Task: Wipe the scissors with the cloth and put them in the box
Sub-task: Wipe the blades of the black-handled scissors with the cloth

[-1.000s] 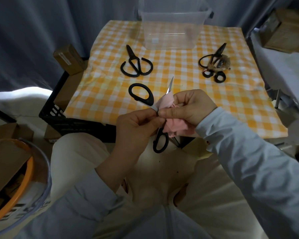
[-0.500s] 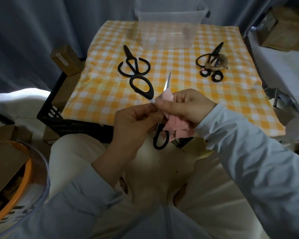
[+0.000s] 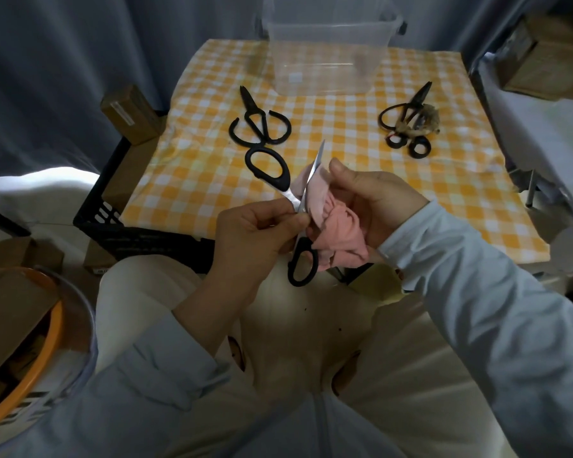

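Pink cloth (image 3: pixel 338 226) has slid tipward; right hand (image 3: pixel 381 203) pinches it, left hand (image 3: pixel 252 233) pinches the black-handled scissors (image 3: pixel 291 198); a slip risks cutting fingers.

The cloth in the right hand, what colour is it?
Pink cloth, seen in the head view.

You face a desk (image 3: pixel 344 133) under a yellow-and-white checked tablecloth, dimly lit. A grey curtain (image 3: pixel 80 61) hangs behind the desk. A black crate (image 3: pixel 113 223) and a cardboard box (image 3: pixel 129 114) sit at the desk's left, and a larger carton (image 3: pixel 549 61) at its right.
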`<move>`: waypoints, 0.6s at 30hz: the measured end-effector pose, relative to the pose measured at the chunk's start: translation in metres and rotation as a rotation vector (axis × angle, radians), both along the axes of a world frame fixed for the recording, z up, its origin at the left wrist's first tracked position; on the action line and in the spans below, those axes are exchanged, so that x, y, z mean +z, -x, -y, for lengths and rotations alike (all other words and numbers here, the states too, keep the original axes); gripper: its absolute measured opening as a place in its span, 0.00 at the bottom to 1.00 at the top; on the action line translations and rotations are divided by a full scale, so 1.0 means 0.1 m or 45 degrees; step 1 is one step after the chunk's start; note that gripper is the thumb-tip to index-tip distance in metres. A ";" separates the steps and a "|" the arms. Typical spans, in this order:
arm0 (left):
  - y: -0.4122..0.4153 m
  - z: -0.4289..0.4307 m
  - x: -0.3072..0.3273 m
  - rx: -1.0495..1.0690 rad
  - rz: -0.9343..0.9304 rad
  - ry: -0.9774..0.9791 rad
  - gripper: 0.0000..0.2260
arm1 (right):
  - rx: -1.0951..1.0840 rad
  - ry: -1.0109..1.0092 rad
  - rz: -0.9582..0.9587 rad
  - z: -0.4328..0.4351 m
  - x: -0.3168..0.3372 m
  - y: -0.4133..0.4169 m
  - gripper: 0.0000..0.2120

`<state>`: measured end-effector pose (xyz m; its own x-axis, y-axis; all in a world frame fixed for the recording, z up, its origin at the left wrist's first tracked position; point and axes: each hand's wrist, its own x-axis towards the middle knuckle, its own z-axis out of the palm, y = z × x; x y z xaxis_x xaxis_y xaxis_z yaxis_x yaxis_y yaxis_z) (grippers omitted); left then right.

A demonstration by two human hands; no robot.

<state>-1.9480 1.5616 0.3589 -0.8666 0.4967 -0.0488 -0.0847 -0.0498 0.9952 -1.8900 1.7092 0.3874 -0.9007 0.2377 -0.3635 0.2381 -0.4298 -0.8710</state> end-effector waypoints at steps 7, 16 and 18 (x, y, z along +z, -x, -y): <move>-0.03 0.01 -0.04 -0.007 0.005 0.010 0.06 | -0.129 -0.272 -0.033 0.02 -0.06 0.05 0.23; -0.04 0.02 0.00 -0.029 -0.028 0.008 0.10 | -0.087 -0.365 -0.027 0.11 -0.08 0.02 0.07; -0.06 0.02 0.02 -0.045 -0.013 -0.011 0.13 | -0.065 -0.368 -0.014 0.15 -0.06 0.00 0.06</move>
